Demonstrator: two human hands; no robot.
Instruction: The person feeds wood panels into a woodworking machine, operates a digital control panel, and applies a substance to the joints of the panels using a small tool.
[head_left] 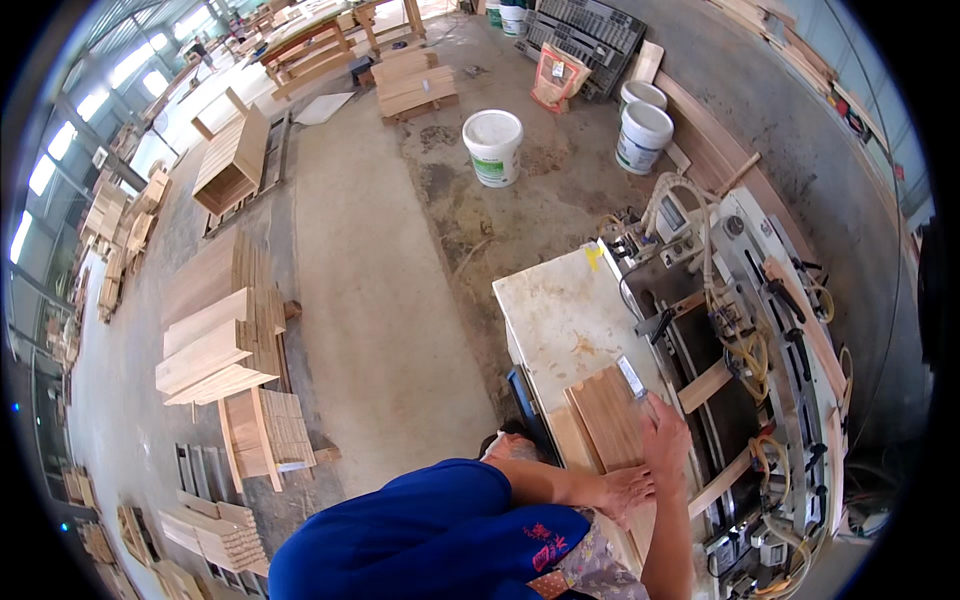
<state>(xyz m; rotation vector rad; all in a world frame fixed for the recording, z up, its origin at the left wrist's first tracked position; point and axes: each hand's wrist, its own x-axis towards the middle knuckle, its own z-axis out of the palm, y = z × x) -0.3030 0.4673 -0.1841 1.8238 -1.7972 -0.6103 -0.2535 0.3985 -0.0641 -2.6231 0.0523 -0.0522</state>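
My left hand (pixel 625 492) lies flat with its fingers spread on the near part of a brown wooden panel (pixel 604 412). Above and to the right of it, my right hand (pixel 665 440) is closed on a small flat tool (pixel 631 377) with a pale, narrow rectangular head. The tool's head is over the panel's far right corner; its exact kind is too small to tell. Under my fingers, the handle is hidden. The panel rests on a white worktable (pixel 560 310), beside a paler board (pixel 571 440) at its left.
Right of the worktable stands a machine (pixel 745 320) with hoses, black handles and rails. White buckets (pixel 493 147) stand on the floor ahead, near a grey plastic pallet (pixel 590 40). Stacks of wooden boards (pixel 225 330) and a wooden box (pixel 232 160) are at left.
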